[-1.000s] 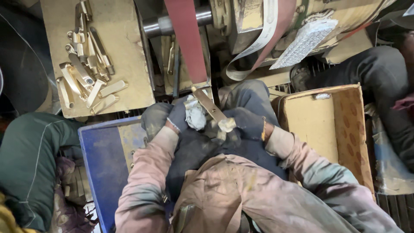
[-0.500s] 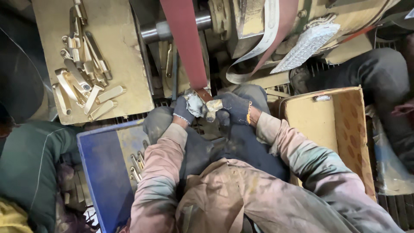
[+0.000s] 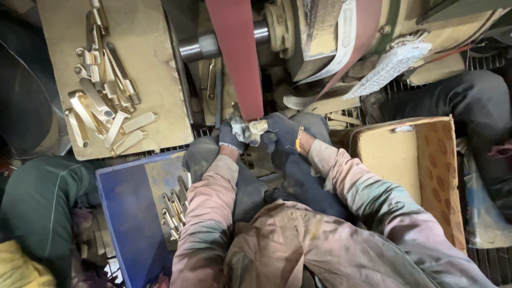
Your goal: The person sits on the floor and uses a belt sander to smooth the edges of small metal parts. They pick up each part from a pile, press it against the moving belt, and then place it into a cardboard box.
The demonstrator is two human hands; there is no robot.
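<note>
Both gloved hands, left hand (image 3: 230, 137) and right hand (image 3: 273, 137), pinch a small brass piece (image 3: 254, 130) together, pressing it against the red sanding belt (image 3: 238, 58) for steadiness; finished-looking brass pieces (image 3: 104, 104) rest on the board (image 3: 154, 64) nearby.

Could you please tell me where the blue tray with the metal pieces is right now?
In the head view, the blue tray sits low on the person's left, beside the left sleeve and below the tan board of loose metal pieces.

Small dull-gold metal piece (image 3: 257, 129), partly rag-wrapped, sat mid-frame, pressed against the lower end of red sanding belt (image 3: 237, 53).
</note>
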